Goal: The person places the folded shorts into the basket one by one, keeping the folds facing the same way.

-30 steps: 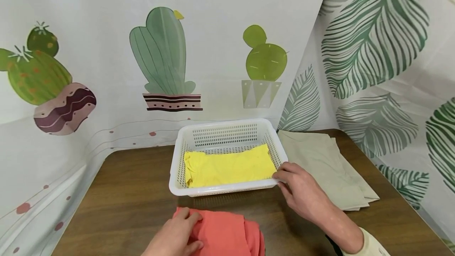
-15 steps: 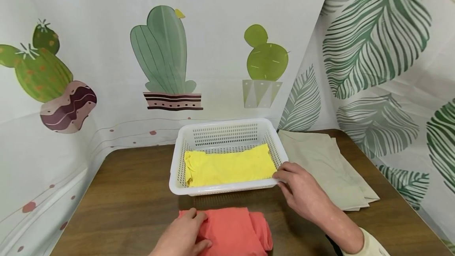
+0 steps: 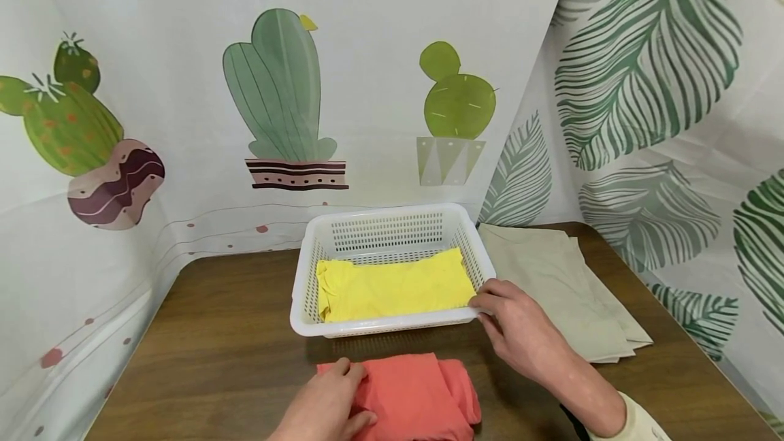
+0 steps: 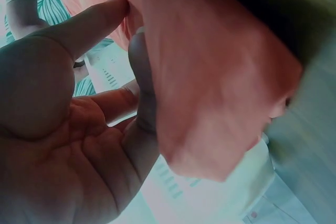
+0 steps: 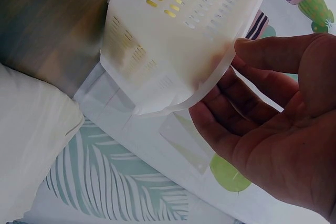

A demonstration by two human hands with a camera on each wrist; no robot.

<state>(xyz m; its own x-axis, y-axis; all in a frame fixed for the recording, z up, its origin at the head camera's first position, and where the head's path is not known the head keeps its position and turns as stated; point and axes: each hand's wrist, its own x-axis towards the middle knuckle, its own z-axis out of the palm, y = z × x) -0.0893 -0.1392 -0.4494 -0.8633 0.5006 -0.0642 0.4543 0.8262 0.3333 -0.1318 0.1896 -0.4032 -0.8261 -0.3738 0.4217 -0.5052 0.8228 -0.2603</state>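
Observation:
A folded red cloth [image 3: 410,393] lies on the table in front of the basket in the head view. My left hand [image 3: 327,400] pinches its left edge. Close up in the left wrist view, thumb and fingers of the left hand [image 4: 89,124] take the folded fabric [image 4: 215,82] between them. A white perforated plastic basket [image 3: 392,325] stands behind the red cloth. Inside it lies a folded yellow cloth [image 3: 398,284]. My right hand [image 3: 520,325] grips the basket's near right corner, with the thumb over one side of the rim [image 5: 218,77] and the fingers on the other.
To the right of the basket, a beige folded cloth [image 3: 551,284] lies flat on the brown wooden table [image 3: 214,332]. A white fabric backdrop [image 3: 380,87] printed with cacti and leaves hangs behind the table and along its sides.
My left hand has shifted the red cloth a little to the right and slightly toward the basket. The right hand and the basket have stayed in place.

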